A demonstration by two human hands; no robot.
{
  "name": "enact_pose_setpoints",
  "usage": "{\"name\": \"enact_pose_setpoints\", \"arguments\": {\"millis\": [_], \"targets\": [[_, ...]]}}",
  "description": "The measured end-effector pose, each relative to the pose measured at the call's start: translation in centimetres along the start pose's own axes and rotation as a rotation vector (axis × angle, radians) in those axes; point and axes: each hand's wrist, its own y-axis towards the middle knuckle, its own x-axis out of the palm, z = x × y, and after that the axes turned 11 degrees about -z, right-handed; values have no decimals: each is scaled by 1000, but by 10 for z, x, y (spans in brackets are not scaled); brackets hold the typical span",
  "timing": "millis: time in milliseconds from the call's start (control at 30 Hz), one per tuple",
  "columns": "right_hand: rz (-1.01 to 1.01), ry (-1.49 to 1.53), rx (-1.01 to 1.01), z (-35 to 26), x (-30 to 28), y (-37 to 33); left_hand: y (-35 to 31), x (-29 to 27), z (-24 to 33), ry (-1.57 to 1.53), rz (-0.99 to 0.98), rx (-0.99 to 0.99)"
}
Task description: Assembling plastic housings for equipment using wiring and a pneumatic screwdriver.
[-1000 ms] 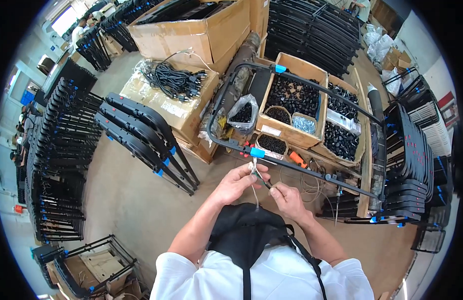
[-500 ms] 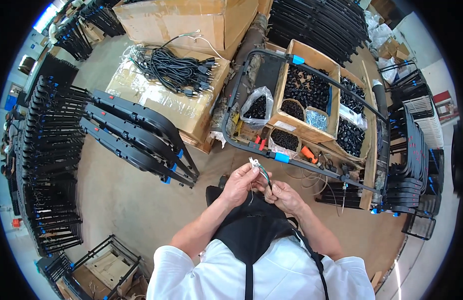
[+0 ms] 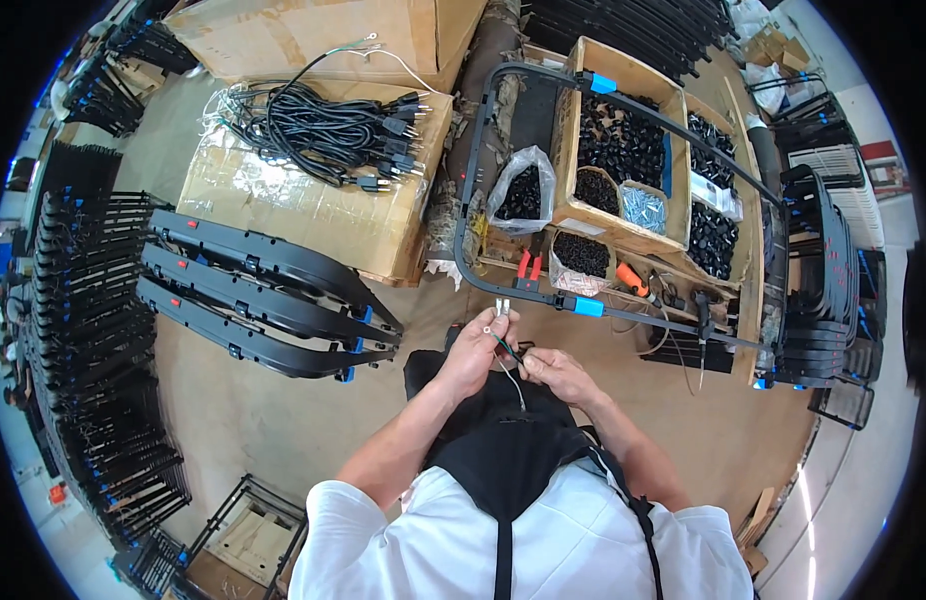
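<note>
In front of my apron, my left hand [image 3: 473, 352] is closed on a small white connector [image 3: 503, 306], which sticks up past the fingertips. Just below it, by the thumb, a green wire [image 3: 503, 344] with a ring terminal shows. Close on the right, my right hand [image 3: 563, 376] pinches the end of a black power cord [image 3: 524, 364] where the wires come out. A thin white wire [image 3: 515, 386] hangs down between the hands toward the apron. Fingers hide part of the connector and the cord.
A bundle of black power cords [image 3: 333, 135] lies on a cardboard box [image 3: 208, 200]. A black tubular frame [image 3: 470, 190] lies across a bench with a wooden parts box [image 3: 623, 228]. Red-handled pliers [image 3: 529, 268] and an orange-handled tool [image 3: 633, 279] lie near its edge. Curved black frames [image 3: 268, 300] stand left.
Both hands have moved slightly up and away from my body. The connector now points upward, and the ring terminal and the hanging white wire show more plainly. The view has shifted a little.
</note>
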Motion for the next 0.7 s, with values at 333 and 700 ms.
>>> {"name": "enact_pose_setpoints", "arguments": {"millis": [333,700], "targets": [[93,118,79,49,2,25,18,-31,-9,323,66,-198],[167,222,54,37,1,26,28,-49,-7,66,55,-176]]}}
